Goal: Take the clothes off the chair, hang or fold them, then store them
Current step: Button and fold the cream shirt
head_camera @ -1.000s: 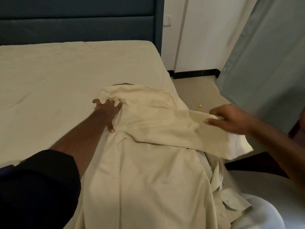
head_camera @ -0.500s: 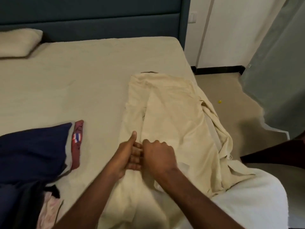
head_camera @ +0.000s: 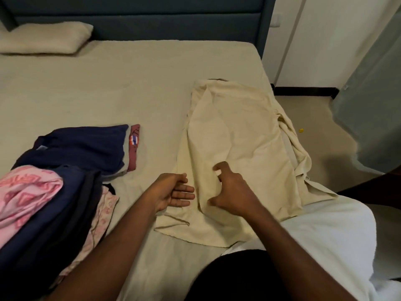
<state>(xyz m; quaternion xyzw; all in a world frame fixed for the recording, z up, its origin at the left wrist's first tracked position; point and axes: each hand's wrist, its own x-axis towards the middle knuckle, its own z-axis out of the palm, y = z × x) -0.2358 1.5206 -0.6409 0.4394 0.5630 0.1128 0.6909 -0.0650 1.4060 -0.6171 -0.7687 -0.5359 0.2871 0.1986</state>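
Change since half a second ago: hands no longer pressed together on the cream shirt [head_camera: 236,153]; now apart, with a strip of cloth between them.
Left hand [head_camera: 173,192]: palm turned up, fingers straight and loosely spread, holding nothing, lying at the shirt's left edge.
Right hand [head_camera: 230,192]: fingers curled and splayed over the shirt's lower middle, thumb out to the left; whether pinching cloth or only resting on it, cannot tell.
Cream shirt: lying on the bed [head_camera: 108,90], narrowed into a long folded panel, collar end toward the headboard [head_camera: 138,22], hem end nearest the person.
Shirt's right side: bunched sleeve and loose cloth spilling over the bed's right edge.
Open room: wide bare sheet left of the shirt and beyond it, up to the headboard.
Edges: bed's right edge running just beside the shirt, floor [head_camera: 314,127] below it.
Left of the shirt: pile of dark navy garments [head_camera: 82,146], a pink patterned cloth [head_camera: 26,192] on top of its near part, a small maroon folded item [head_camera: 134,146] touching the pile's right side.
Far from the shirt: pillow [head_camera: 43,38] against the headboard, at the bed's far left.
Right of the shirt: grey curtain [head_camera: 373,105] hanging beyond the floor, a tiny yellow object [head_camera: 301,130] on the floor.
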